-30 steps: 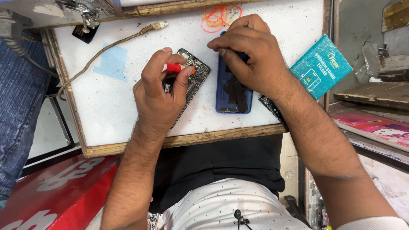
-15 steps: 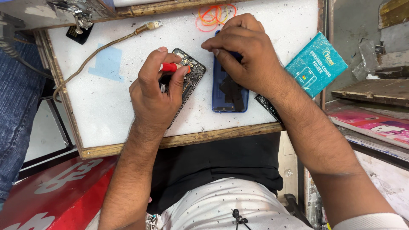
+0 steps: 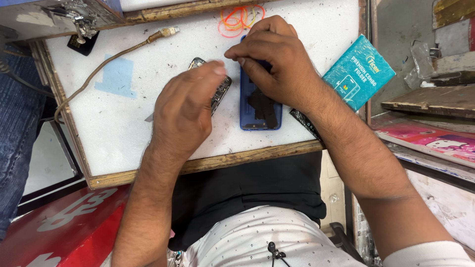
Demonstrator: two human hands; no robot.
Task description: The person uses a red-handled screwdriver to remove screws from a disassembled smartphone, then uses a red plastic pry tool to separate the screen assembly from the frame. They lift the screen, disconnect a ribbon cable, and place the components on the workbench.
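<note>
Head view, looking straight down on a small white worktop (image 3: 123, 133) with a wooden rim. Left hand (image 3: 185, 111) lies loosely curled over a dark phone part (image 3: 220, 91) with a metal edge; fingers bent, fingertips near the right hand. A thin grey tip pokes out from under its wrist side (cannot tell what it is, nor whether the hand grips it). Right hand (image 3: 277, 62) bears down on the upper end of a blue phone (image 3: 261, 111) lying flat at mid-table, fingers pinched together there; what they pinch is hidden. The dark part sits just beside the blue phone, on its left. Orange rubber bands (image 3: 237, 17) lie at the far edge, a braided cable (image 3: 106, 62) trails across the left, a teal packet (image 3: 358, 74) rests near the right forearm. Red box (image 3: 64, 232) below the table.
</note>
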